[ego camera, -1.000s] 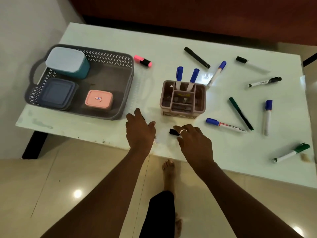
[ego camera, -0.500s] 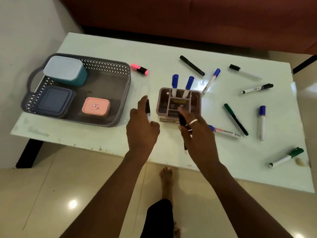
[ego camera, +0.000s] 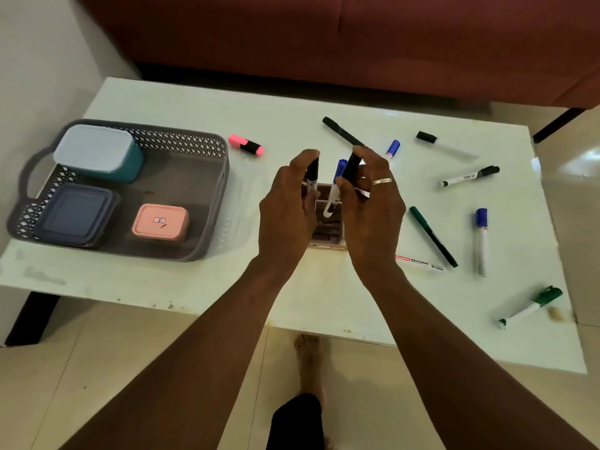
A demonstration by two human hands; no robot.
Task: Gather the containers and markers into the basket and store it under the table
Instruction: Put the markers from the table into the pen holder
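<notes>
While the basket [ego camera: 201, 203] at the left holds three lidded boxes, each hand grips a marker above the holder [ego camera: 328, 232]. Left hand [ego camera: 285, 216] pinches a black-capped marker [ego camera: 312, 177]; right hand [ego camera: 373, 209] clasps a dark marker [ego camera: 350, 167].

white table [ego camera: 181, 102], red-brown sofa [ego camera: 324, 37] behind, tiled floor [ego camera: 81, 368], white wall [ego camera: 35, 60]

A second ago both hands lay low at the near edge of the white worktop [ego camera: 194, 105]. Now the left hand [ego camera: 285, 206] and right hand [ego camera: 370, 209] are raised over the pink plastic marker holder [ego camera: 326, 235], each gripping an upright black-capped marker [ego camera: 312, 173].
</notes>
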